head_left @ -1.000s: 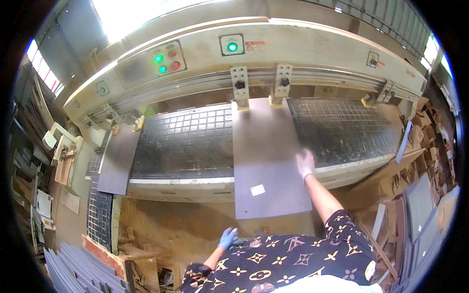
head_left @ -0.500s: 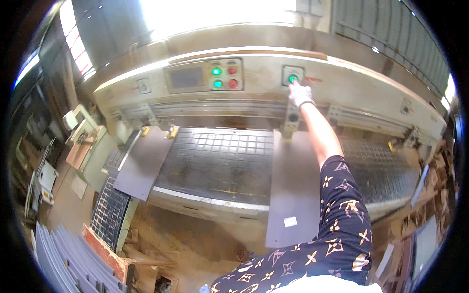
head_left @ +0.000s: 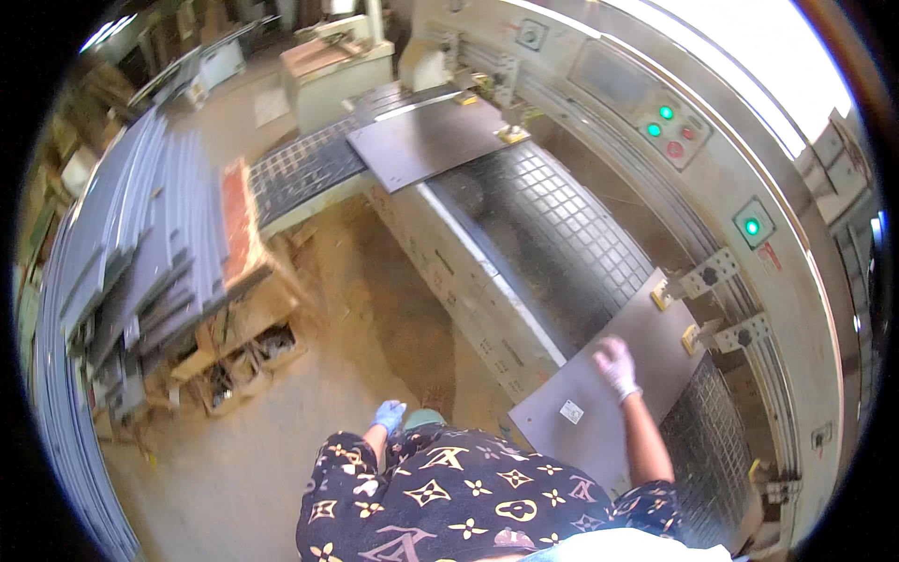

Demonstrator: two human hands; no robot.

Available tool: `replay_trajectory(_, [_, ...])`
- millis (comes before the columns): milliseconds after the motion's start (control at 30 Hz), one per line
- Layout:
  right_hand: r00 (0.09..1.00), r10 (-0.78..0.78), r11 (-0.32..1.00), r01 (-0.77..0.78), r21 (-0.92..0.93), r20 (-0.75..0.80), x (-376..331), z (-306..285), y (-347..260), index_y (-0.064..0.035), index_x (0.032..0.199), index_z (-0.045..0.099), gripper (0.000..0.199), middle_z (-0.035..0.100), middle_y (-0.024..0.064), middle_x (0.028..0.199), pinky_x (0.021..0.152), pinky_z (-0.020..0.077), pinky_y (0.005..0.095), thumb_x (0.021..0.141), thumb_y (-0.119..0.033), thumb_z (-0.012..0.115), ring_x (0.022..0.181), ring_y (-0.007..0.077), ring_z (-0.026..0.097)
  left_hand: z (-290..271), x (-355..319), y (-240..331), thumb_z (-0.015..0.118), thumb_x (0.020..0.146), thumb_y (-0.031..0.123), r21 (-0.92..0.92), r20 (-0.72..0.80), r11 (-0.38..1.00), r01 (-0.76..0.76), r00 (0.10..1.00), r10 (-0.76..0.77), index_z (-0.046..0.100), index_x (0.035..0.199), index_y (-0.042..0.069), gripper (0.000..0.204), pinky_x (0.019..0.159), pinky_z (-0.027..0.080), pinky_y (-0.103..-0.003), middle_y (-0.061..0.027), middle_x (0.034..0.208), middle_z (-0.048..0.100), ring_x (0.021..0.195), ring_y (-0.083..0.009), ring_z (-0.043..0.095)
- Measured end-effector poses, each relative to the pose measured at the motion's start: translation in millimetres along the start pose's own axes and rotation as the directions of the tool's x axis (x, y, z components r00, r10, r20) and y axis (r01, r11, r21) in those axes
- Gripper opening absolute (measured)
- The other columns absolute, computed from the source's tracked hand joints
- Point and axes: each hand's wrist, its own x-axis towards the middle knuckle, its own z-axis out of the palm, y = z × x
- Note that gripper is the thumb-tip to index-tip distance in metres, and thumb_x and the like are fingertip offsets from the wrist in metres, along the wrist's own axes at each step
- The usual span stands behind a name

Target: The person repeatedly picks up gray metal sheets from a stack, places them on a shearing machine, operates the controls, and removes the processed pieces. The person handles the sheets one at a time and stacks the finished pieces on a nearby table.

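My right hand [head_left: 616, 369], in a pale glove and a little blurred, hovers over a flat grey panel [head_left: 604, 412]. Its fingers are loosely apart with nothing visible between them. The panel carries a small white label [head_left: 571, 412] and lies across the dark machine bed, its far end by two yellow-padded clamps [head_left: 661, 294]. Low beside my patterned shorts hangs my left hand [head_left: 390, 415], in a blue glove, fingers curled in and apparently holding nothing. A second grey panel [head_left: 426, 140] rests across the bed's far end, near another yellow-padded clamp [head_left: 512, 134].
The machine's long beam [head_left: 721, 140] bears a screen and lit green buttons [head_left: 752, 227]. Its bed has a grid surface [head_left: 571, 211]. At the left, stacked grey panels [head_left: 159, 215] sit by a worn wooden block [head_left: 240, 225]. Dusty floor [head_left: 356, 309] lies between stack and machine.
My right hand has left the green button on the beam and come down over the near panel. The view has swung left, bringing the panel stack and my left hand into sight.
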Motion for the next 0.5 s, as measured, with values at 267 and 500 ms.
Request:
replay_trajectory(267, [0.999,-0.016,0.995,0.012,0.097,0.041,-113,107,-70,-0.011,0.095,0.063,0.027,0.057,0.0141,0.113,0.088,0.0424,0.0436,0.071,-0.021,0.062,0.1,0.033,0.054,40,-90,-16,0.056,0.08,0.046,0.403,0.085,0.915,0.009,0.995,-0.047,0.053,0.122,0.009,0.056,0.099,0.038,-0.037,-0.0134,0.125,0.054,0.117,-0.0288,0.05])
replay_trajectory(500, [0.957,-0.288,0.954,0.29,0.071,-0.032,-164,141,-164,-0.0117,0.087,0.064,0.015,0.064,0.0081,0.093,0.084,0.0468,0.036,0.071,-0.014,0.065,0.09,0.0277,0.06,8,-129,-25,0.055,0.081,0.045,0.404,-0.069,0.908,0.11,0.994,-0.089,0.054,0.121,0.012,0.051,0.099,0.038,-0.038,-0.0124,0.124,0.055,0.117,-0.0302,0.049])
